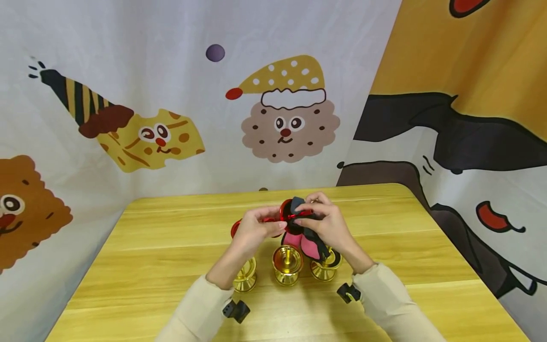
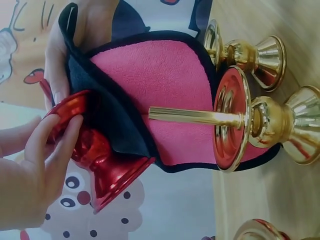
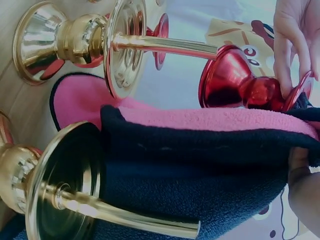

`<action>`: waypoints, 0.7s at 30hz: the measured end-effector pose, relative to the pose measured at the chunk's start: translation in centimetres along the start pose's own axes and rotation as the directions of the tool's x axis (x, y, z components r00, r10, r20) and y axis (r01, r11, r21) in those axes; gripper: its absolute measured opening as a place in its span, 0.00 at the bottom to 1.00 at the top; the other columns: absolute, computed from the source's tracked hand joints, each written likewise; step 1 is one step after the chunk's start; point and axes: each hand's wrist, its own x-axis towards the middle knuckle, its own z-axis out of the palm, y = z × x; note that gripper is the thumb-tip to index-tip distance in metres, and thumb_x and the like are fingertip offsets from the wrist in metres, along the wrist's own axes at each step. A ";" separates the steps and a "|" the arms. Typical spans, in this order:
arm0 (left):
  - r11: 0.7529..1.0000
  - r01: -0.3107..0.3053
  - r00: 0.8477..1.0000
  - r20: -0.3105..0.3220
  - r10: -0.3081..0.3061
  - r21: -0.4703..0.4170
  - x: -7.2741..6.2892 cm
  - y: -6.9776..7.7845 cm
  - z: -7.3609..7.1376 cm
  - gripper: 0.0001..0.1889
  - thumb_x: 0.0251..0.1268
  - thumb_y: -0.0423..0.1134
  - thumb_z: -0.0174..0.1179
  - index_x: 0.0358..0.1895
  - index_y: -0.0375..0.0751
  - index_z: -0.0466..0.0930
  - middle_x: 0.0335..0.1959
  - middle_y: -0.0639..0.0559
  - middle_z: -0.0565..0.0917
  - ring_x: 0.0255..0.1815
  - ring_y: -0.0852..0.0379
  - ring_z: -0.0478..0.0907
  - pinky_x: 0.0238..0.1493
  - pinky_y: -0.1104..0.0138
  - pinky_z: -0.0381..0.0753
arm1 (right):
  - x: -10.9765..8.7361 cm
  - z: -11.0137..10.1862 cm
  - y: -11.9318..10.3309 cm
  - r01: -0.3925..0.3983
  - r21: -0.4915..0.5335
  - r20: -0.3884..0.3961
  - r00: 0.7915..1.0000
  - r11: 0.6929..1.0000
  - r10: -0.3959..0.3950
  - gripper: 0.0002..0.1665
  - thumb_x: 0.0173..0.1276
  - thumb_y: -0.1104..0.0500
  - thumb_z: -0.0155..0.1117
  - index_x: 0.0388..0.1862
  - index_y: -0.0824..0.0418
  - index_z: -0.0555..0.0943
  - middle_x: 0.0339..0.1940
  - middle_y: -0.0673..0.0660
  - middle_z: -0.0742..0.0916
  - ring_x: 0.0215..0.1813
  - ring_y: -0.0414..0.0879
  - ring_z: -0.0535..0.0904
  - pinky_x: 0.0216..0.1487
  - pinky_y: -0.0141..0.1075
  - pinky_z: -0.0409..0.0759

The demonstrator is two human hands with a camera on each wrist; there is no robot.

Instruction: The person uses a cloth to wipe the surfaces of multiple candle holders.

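Observation:
My left hand (image 1: 256,228) holds a shiny red candle holder (image 2: 112,172) by its dish, tilted above the table, its flared base toward the left. My right hand (image 1: 326,221) pinches a dark cloth with a pink lining (image 1: 309,247) against the dish and rod end of that holder. Part of the rod is hidden by cloth and fingers. The rest of the cloth hangs down behind the gold candle holders. Just below the hands stands the middle gold candle holder (image 1: 287,266), upright with a rod rising from its dish.
A second gold candle holder (image 1: 244,278) stands to the left, partly behind my left wrist. To the right is a third gold holder (image 1: 323,270), touching or close to the cloth. Another red holder (image 1: 235,229) shows behind my left hand. The wooden table (image 1: 171,266) meets a patterned curtain (image 1: 171,61).

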 end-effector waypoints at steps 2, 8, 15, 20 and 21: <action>1.000 -0.009 1.000 -0.007 0.009 0.015 -0.1 0.0 0.0 0.17 0.56 0.25 0.60 0.52 0.31 0.77 0.41 0.39 0.79 0.36 0.55 0.80 0.40 0.65 0.80 | 0.0 -0.1 0.0 -0.020 -0.004 0.012 1.000 1.000 0.020 0.12 0.49 0.71 0.71 0.35 0.69 0.83 0.41 0.60 0.74 0.39 0.48 0.69 0.32 0.27 0.70; 1.000 -0.014 0.999 -0.029 0.014 0.006 -0.1 0.3 0.4 0.18 0.56 0.25 0.60 0.51 0.31 0.78 0.40 0.39 0.80 0.37 0.54 0.80 0.40 0.65 0.80 | 0.2 -0.8 -0.3 -0.101 0.049 0.059 0.993 0.994 0.098 0.12 0.51 0.71 0.69 0.38 0.70 0.83 0.41 0.59 0.72 0.43 0.51 0.71 0.38 0.28 0.77; 0.998 -0.021 1.000 -0.018 0.020 -0.066 -0.2 0.4 0.9 0.18 0.57 0.24 0.59 0.53 0.29 0.76 0.44 0.35 0.78 0.40 0.50 0.80 0.41 0.61 0.80 | 0.4 -0.9 -0.4 -0.115 0.034 0.043 0.993 0.993 0.114 0.12 0.50 0.70 0.70 0.36 0.69 0.84 0.39 0.59 0.74 0.43 0.50 0.71 0.40 0.29 0.76; 0.998 -0.037 0.995 -0.090 0.041 0.046 -0.2 0.0 1.1 0.18 0.56 0.27 0.61 0.52 0.33 0.77 0.44 0.38 0.80 0.37 0.50 0.82 0.36 0.65 0.81 | 0.2 -0.4 -0.2 -0.129 0.037 0.033 0.991 0.991 0.128 0.12 0.50 0.72 0.70 0.36 0.70 0.83 0.39 0.60 0.73 0.41 0.50 0.72 0.38 0.28 0.77; 0.995 -0.047 0.992 -0.114 0.056 0.085 -0.2 -0.1 1.2 0.18 0.56 0.27 0.61 0.51 0.33 0.78 0.44 0.38 0.80 0.35 0.51 0.82 0.34 0.66 0.81 | 0.2 -0.3 -0.2 -0.139 0.040 0.037 0.990 0.990 0.137 0.12 0.50 0.72 0.69 0.37 0.70 0.83 0.39 0.60 0.73 0.41 0.50 0.72 0.38 0.28 0.77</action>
